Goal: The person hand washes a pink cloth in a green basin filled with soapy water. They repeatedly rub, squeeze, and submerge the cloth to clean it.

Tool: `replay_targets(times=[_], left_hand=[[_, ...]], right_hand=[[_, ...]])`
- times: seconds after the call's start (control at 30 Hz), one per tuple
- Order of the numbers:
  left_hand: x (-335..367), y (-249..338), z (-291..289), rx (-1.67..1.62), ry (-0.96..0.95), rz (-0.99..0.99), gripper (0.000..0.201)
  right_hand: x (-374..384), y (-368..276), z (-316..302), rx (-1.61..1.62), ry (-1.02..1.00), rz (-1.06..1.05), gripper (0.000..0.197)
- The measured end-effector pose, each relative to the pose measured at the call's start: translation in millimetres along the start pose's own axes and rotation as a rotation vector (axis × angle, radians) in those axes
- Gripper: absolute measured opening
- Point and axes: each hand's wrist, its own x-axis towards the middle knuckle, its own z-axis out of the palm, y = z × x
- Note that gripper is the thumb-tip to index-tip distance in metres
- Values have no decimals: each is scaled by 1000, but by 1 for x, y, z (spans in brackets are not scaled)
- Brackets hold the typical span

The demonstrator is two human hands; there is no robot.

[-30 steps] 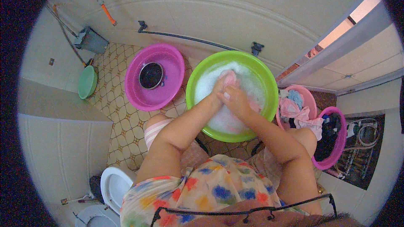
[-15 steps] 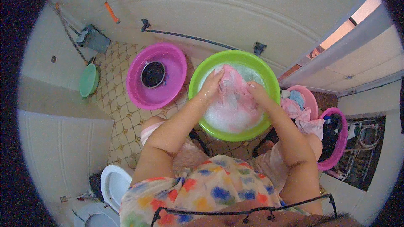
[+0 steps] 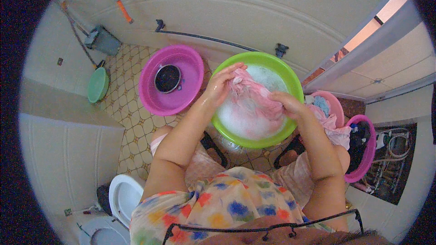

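A wet pink cloth garment is stretched between my two hands over a lime-green basin of soapy water. My left hand is at the basin's left side with its fingers reaching over one end of the garment, and the thumb presses the cloth from below. On the right, my right hand closes round the other end, with its knuckles up. The lower part of the garment sinks into white suds, which hide its outline.
Left of the green basin stands a magenta basin holding a dark round pan. Pink basins with clothes are at the right. Beyond, a pipe runs along the wall; a toilet seat is at lower left.
My left hand has moved slightly left and its fingers have straightened over the cloth. The right hand has shifted a little down and right, so the garment is drawn out wider.
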Motion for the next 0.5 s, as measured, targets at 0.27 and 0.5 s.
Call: replay_targets(times=[0.27,0.5], left_hand=[[-5,1,-10,486,19,-45,43],[3,-29,-34,901,-322,48,47]], right_hand=[[-22,-21,-1,336,45,-315,13],[-30,-34,6,185,67,-495,20]])
